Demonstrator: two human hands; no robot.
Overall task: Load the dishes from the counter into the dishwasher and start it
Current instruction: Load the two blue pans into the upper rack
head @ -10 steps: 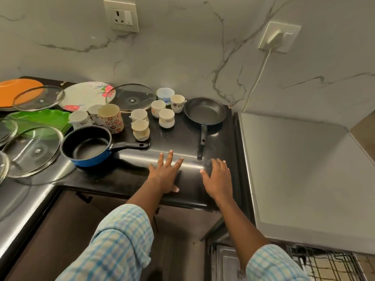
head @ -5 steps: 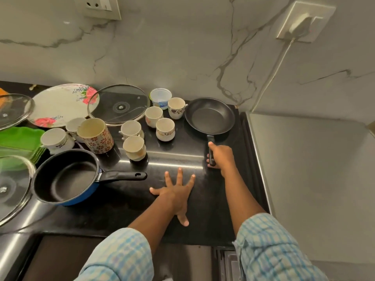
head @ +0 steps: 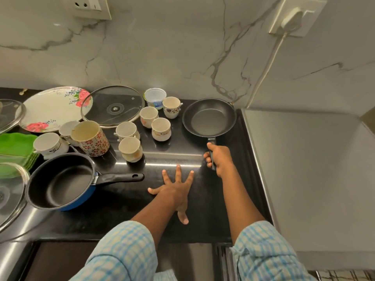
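My right hand [head: 220, 158] is closed around the handle of a black frying pan [head: 209, 117] that rests on the dark counter [head: 125, 201] near the wall. My left hand [head: 175, 192] lies flat on the counter with fingers spread, holding nothing. Left of it stands a blue saucepan [head: 60, 181] with its black handle pointing right. Several small cups [head: 161, 128] and a red-flowered mug [head: 91, 137] stand between the two pans. Behind them lie a glass lid [head: 112, 106] and a floral plate [head: 50, 108]. The grey dishwasher top [head: 316, 179] is at the right.
Green plates [head: 15, 151] and more glass lids [head: 9, 196] crowd the left edge by a steel sink rim. A plastic tub [head: 155, 97] sits at the wall. A white cable [head: 265, 72] runs down from a wall plug. A wire rack corner [head: 345, 275] shows at bottom right.
My right hand left the counter edge, reached forward and closed on the frying pan's handle. My left hand stayed flat on the counter. The view moved closer and rightward.
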